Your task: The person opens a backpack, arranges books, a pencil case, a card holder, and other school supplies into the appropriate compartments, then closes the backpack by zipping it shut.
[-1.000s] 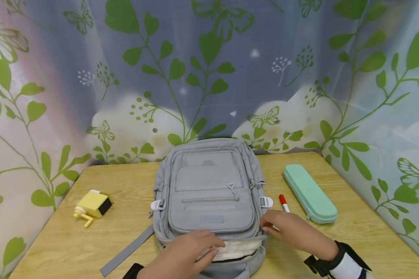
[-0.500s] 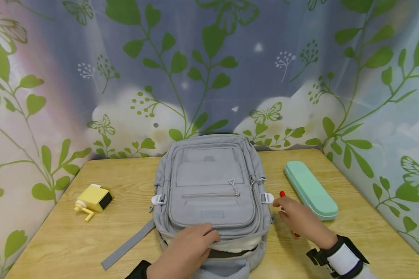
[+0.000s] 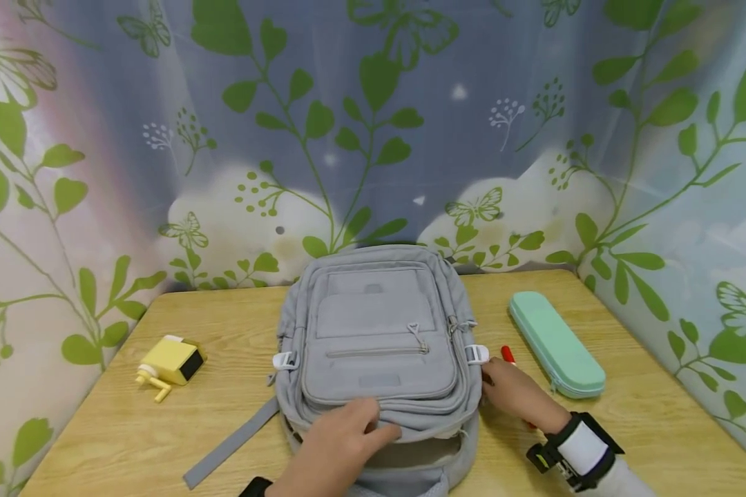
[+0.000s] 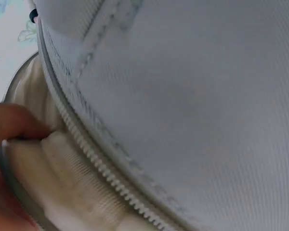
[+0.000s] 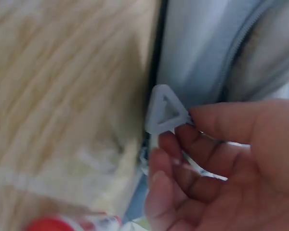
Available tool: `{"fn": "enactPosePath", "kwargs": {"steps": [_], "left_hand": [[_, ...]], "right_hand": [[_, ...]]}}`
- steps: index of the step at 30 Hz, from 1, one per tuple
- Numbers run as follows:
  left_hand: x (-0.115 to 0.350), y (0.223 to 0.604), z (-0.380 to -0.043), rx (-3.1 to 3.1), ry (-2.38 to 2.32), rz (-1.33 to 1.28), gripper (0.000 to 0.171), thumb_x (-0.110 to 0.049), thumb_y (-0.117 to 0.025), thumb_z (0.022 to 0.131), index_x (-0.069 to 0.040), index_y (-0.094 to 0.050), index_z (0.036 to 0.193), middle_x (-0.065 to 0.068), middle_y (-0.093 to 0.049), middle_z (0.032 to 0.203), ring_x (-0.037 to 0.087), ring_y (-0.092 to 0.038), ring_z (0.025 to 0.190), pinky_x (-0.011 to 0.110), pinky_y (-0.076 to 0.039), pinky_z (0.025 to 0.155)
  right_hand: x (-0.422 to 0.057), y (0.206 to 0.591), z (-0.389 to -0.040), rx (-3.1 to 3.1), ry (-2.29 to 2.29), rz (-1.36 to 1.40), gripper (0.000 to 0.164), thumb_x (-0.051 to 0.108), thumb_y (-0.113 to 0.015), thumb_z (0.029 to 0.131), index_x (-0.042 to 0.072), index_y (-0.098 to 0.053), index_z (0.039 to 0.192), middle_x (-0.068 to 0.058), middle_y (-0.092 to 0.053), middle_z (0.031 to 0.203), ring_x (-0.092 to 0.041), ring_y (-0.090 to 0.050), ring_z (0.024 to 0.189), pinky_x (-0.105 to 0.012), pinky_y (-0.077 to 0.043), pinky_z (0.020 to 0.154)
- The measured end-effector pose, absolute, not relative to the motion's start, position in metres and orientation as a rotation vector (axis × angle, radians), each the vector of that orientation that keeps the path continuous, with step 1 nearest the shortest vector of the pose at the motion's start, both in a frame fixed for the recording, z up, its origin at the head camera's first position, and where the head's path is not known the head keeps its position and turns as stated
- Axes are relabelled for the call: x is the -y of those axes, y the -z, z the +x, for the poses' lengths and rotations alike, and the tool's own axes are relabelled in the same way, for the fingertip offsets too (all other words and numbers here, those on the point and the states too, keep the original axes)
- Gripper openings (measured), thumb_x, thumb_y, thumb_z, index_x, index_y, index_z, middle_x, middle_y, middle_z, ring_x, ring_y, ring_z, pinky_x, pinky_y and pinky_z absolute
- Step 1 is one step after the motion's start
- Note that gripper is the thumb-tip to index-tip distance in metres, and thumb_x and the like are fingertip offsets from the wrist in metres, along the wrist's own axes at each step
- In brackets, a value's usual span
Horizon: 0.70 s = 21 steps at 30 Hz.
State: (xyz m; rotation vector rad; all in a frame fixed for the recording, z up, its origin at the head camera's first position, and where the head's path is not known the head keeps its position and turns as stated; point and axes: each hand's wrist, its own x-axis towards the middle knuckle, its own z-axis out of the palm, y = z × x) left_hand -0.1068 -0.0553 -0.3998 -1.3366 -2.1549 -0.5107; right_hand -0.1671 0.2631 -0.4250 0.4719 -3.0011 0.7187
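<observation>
A grey backpack [image 3: 376, 314] lies front up on the table, its main compartment unzipped along the near end. Cream lining [image 4: 72, 178] shows between the zipper edges in the left wrist view. My left hand [image 3: 342, 438] grips the edge of this opening, with fingers and thumb on either side of the fabric. At the bag's right side, my right hand [image 3: 522, 395] pinches a triangular zipper pull [image 5: 153, 115] between thumb and fingers. The head view hides that pull behind the hand.
Right of the bag, a red-capped marker [image 3: 508, 355] lies partly behind the right hand, beside a mint-green pencil case [image 3: 556, 345]. A yellow pencil sharpener with a crank [image 3: 170, 361] stands at left. A loose grey strap [image 3: 233, 442] stretches across the wooden table [image 3: 236, 324].
My right hand moved off the bag's side toward the marker, then back to the bag. The near opening gapes wider and shows more of the inside; the left hand stays at its edge.
</observation>
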Motion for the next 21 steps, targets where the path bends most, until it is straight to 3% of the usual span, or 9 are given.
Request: {"fn": "enactPosePath", "kwargs": {"steps": [3,8,21], "left_hand": [[0.055,0.402,-0.106,2.261,0.484,-1.372,0.022,-0.007,-0.075,0.090,-0.020,-0.077,0.107,-0.006,-0.034,0.077,0.000,-0.013,0.066,0.010,-0.017,0.055],[0.054,0.405,-0.104,2.372,0.439,-1.364,0.028,-0.007,-0.074,0.091,-0.021,-0.077,0.116,-0.007,-0.033,0.077,0.000,-0.015,0.064,0.010,-0.020,0.052],[0.049,0.413,-0.106,2.451,0.457,-1.356,0.028,-0.007,-0.072,0.093,-0.019,-0.077,0.117,-0.009,-0.034,0.077,-0.001,-0.021,0.063,0.010,-0.026,0.054]], "right_hand": [[-0.265,0.419,-0.157,3.061,-0.720,0.432,0.025,0.002,-0.058,0.099,0.011,-0.055,0.075,0.002,-0.045,0.070,-0.013,-0.042,0.063,-0.029,-0.036,0.058],[-0.267,0.414,-0.137,3.073,-0.690,0.443,0.036,0.005,-0.055,0.102,0.015,-0.044,0.069,0.006,-0.032,0.062,-0.008,-0.031,0.056,-0.023,-0.027,0.055],[-0.244,0.397,-0.081,3.115,-0.950,0.883,0.030,0.010,-0.057,0.104,0.016,-0.048,0.076,0.014,-0.030,0.068,0.002,-0.032,0.061,-0.022,-0.032,0.056]]}}
